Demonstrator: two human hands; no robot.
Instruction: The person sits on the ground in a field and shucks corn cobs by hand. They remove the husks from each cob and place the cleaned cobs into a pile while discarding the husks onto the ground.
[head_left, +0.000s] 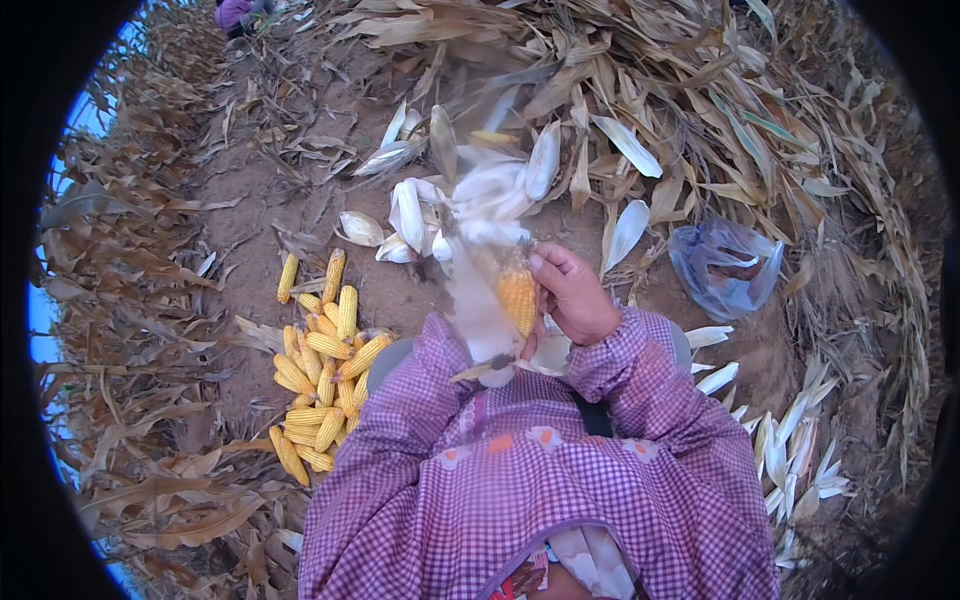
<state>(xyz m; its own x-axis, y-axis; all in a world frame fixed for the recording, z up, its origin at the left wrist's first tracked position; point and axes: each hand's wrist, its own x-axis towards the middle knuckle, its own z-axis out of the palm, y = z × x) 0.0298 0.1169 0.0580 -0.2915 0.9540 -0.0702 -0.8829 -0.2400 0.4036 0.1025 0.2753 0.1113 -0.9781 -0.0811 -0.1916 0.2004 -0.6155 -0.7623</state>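
Note:
My right hand (574, 289) grips a partly husked ear of corn (517, 296), its thumb near the end with dried silk. Yellow kernels show along the side facing me. Pale husk (484, 311), blurred by motion, hangs from the ear on its left and below it. My left hand cannot be made out; only its checked sleeve (441, 352) shows, ending behind the blurred husk. Just ahead of the hands lie several unhusked ears (407, 214) in whitish husks. A pile of bare yellow cobs (328, 367) rests on the soil by my left knee.
A translucent plastic bag (724, 266) sits on the ground at the right. Dry cornstalks and leaves (675, 82) are heaped ahead. Loose husks (795, 450) lie at the lower right. Standing dry corn plants (135, 300) line the left. Far off, a person (238, 15) is partly visible.

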